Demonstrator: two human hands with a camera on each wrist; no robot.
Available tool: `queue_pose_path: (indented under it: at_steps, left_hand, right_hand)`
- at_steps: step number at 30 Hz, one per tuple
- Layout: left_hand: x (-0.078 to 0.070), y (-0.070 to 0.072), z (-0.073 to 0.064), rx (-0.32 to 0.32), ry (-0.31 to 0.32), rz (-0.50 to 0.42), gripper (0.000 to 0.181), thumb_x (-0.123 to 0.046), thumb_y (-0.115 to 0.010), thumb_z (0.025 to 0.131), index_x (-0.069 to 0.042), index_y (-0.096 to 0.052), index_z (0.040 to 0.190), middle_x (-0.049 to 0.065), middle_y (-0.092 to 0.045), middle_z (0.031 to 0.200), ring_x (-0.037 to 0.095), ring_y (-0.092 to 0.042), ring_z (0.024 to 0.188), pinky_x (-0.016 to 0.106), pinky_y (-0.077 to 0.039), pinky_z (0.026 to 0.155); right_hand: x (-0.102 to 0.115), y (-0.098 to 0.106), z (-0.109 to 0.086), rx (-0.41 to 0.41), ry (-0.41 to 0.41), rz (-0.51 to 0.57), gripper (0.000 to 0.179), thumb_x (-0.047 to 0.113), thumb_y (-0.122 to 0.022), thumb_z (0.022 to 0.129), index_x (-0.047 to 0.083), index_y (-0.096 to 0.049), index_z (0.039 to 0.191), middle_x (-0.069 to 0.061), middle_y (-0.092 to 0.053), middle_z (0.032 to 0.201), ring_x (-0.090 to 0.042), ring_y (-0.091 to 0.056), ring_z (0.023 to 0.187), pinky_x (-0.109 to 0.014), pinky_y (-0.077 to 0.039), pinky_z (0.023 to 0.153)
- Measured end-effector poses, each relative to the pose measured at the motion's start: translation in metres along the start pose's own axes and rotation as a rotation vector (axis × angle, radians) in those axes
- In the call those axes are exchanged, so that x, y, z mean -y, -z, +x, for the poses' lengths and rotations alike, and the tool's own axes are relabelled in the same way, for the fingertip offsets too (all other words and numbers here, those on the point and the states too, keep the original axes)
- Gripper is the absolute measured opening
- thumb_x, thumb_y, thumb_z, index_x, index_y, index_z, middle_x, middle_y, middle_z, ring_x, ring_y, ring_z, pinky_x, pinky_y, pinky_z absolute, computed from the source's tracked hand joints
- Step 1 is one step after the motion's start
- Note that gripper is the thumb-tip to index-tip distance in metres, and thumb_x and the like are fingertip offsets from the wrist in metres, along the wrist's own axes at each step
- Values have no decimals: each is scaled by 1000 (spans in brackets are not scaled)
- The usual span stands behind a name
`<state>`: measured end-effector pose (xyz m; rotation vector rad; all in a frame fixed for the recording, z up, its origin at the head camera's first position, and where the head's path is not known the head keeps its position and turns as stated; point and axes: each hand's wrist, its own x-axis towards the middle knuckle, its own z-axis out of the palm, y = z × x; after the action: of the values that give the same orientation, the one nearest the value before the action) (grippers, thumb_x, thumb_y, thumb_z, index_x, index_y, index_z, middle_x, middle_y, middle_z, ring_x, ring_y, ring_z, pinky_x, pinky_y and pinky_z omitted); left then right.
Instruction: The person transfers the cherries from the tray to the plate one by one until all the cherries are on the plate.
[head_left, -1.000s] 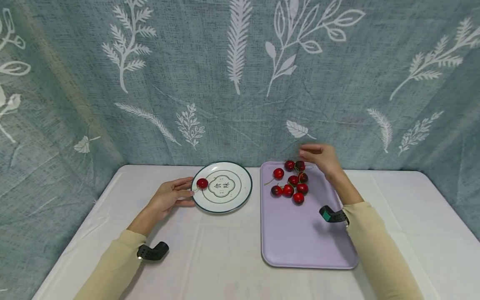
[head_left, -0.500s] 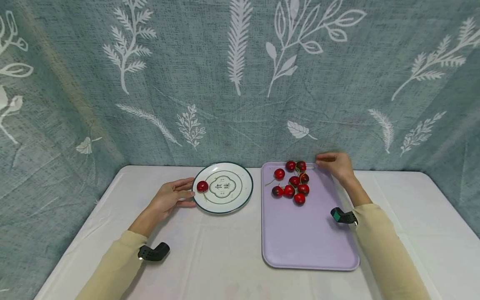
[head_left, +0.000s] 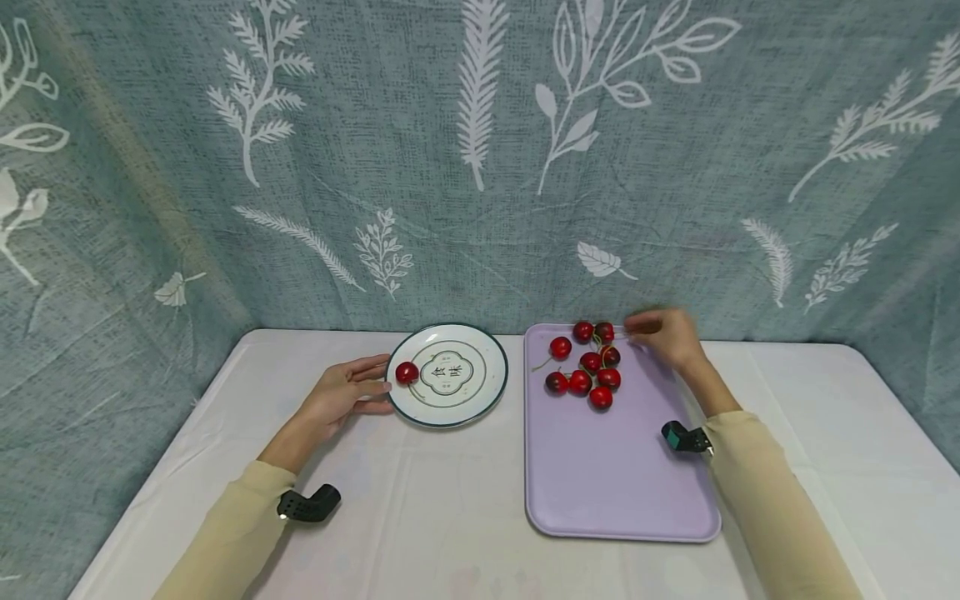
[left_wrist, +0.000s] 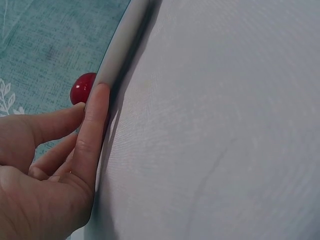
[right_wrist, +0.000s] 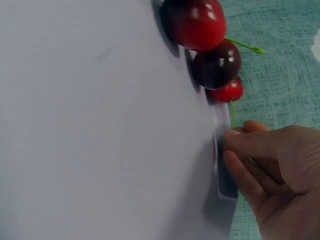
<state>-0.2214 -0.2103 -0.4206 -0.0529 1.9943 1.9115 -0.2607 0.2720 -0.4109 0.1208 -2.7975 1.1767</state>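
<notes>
My left hand (head_left: 341, 393) holds the left rim of a white plate (head_left: 480, 375) with a dark edge, thumb at the rim and fingers along its side. A single red cherry (head_left: 407, 372) lies on the plate near that thumb. My right hand (head_left: 670, 335) is at the far edge of a lilac tray (head_left: 618, 475). In the right wrist view its thumb and fingertips pinch the green stem (right_wrist: 233, 114) of a small red cherry (right_wrist: 230, 91). Several dark red cherries (head_left: 579, 382) cluster in the tray's far left part, some with stems.
Both plate and tray rest on a white cloth-covered table (head_left: 420, 508), side by side with a gap between them. Behind the table's far edge hangs a teal curtain (head_left: 420, 150) with white leaf prints.
My right hand has come down from above the tray's far edge, moved right, then shifted slightly back left toward the cherries. The cherry on the plate has settled slightly lower; the left hand holds still.
</notes>
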Motion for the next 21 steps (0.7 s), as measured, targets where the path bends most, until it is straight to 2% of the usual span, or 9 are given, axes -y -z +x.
queue_pose_path:
  at_steps: [6,8,11,14,21]
  left_hand:
    - [-1,-1,0,-1,2,-6,61,7,-55,95,6,-30,150,31,-30,151,13,-67,90,33,-62,79]
    - [-1,-1,-1,-2,1,-9,61,7,-55,95,6,-30,150,31,-30,151,12,-67,89,33,-62,79]
    - [0,-1,-1,-2,-3,-10,60,7,-54,95,7,-29,150,31,-30,151,12,-67,89,33,-62,79]
    - [0,-1,-1,-6,-2,-12,60,8,-54,95,7,-30,150,31,-30,151,12,-67,89,33,-62,79]
    - [1,-1,0,-13,4,-7,60,7,-54,95,6,-30,150,31,-31,151,12,-67,90,32,-62,80]
  right_hand:
    - [-3,-5,1,-21,42,-30,23,-5,-72,84,-8,-72,107,-24,-71,103,-38,-68,95,-13,-53,70]
    - [-4,-7,1,-32,47,-52,21,-3,-72,85,-7,-73,105,-22,-71,102,-37,-68,94,-19,-56,71]
    - [-4,-8,1,-48,45,-79,19,-2,-71,86,-5,-74,104,-21,-72,100,-36,-68,94,-34,-60,76]
    - [-2,-9,0,-56,40,-101,17,-2,-70,87,-5,-74,103,-21,-72,100,-37,-67,96,-46,-60,80]
    - [0,-9,-1,-60,31,-111,16,0,-70,87,-5,-75,102,-21,-72,100,-38,-66,98,-48,-58,82]
